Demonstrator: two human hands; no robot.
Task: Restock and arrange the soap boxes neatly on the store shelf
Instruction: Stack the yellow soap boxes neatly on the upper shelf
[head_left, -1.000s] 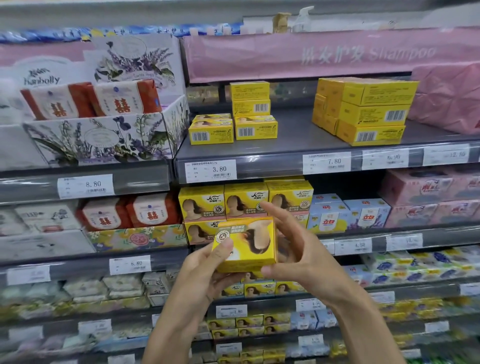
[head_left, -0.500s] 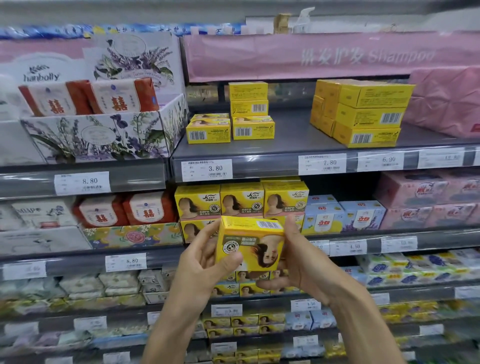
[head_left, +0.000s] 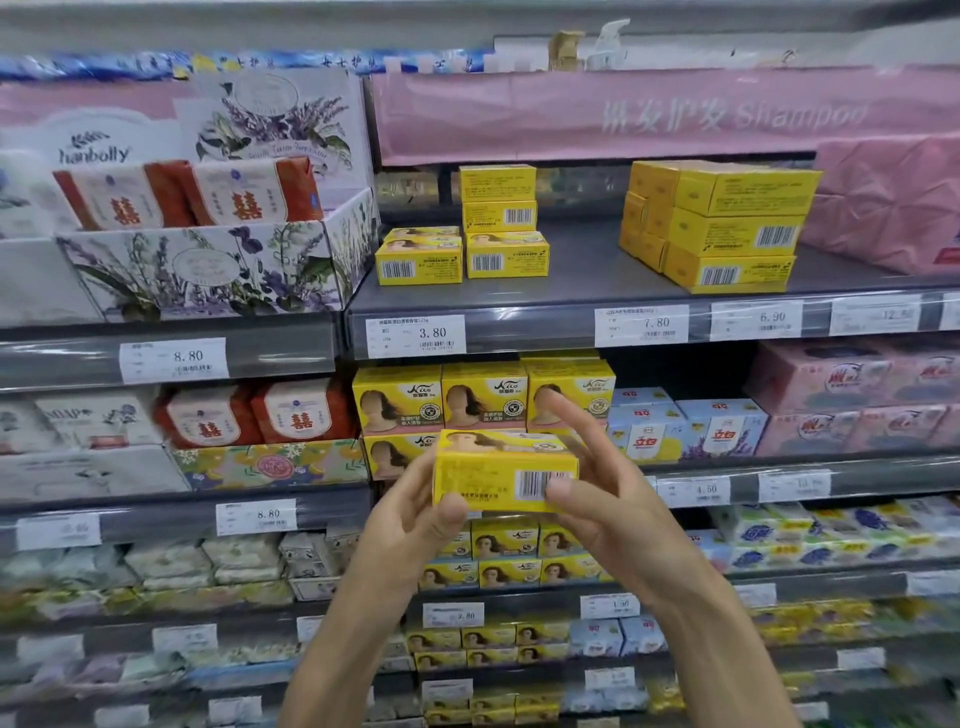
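Both hands hold one yellow soap box (head_left: 498, 478) in the air, in front of the middle shelf's front edge (head_left: 883, 480), just before the standing yellow boxes (head_left: 397, 400). Its long axis runs left to right, level, with the barcode side facing the camera and the portrait face up. The left hand (head_left: 410, 519) pinches the left end, and the right hand (head_left: 608, 499) pinches the right end with its thumb on the barcode.

Left hand (head_left: 410, 514), right hand (head_left: 618, 504): two; held soap box (head_left: 488, 475): one
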